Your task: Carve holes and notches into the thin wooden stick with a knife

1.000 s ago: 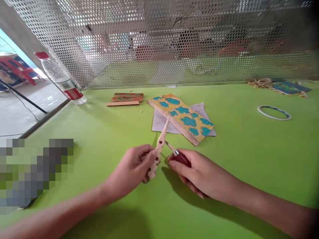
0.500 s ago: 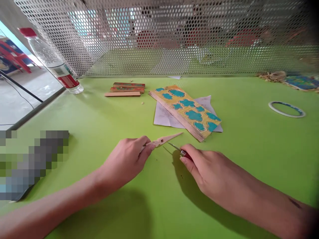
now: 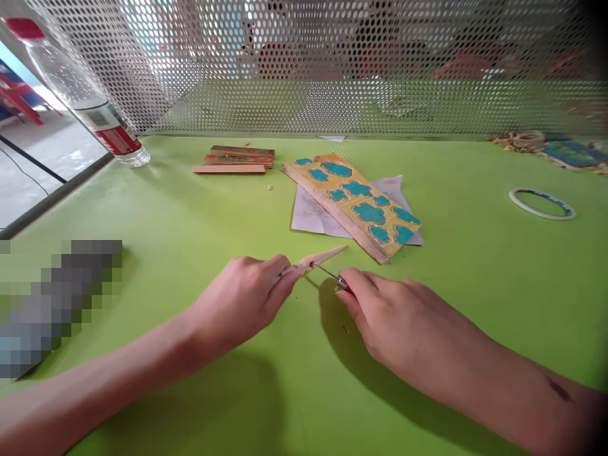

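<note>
My left hand point(image 3: 254, 288) is closed around one end of a pale, pointed wooden piece point(image 3: 327, 255), whose sharp tip points up and to the right. Near the fingers, a small dark hole shows in the wood. My right hand point(image 3: 396, 313) grips an awl point(image 3: 327, 272) by its red handle, mostly hidden in the fingers; a metal collar shows. The thin spike of the awl reaches the hole in the wood; how deep it goes, I cannot tell. Both hands are above the green table point(image 3: 228, 392), over a few dark crumbs.
A yellow board with blue shapes point(image 3: 351, 202) lies on white paper point(image 3: 304, 215). Wooden strips point(image 3: 230, 169) lie behind to the left, near a water bottle point(image 3: 95, 107). A tape roll point(image 3: 541, 204) is at right. A perforated metal screen point(image 3: 304, 95) borders the back.
My right hand has moved slightly left, bringing the awl's spike from beside the wooden piece to its hole. My left hand keeps its hold. The view has shifted slightly.
</note>
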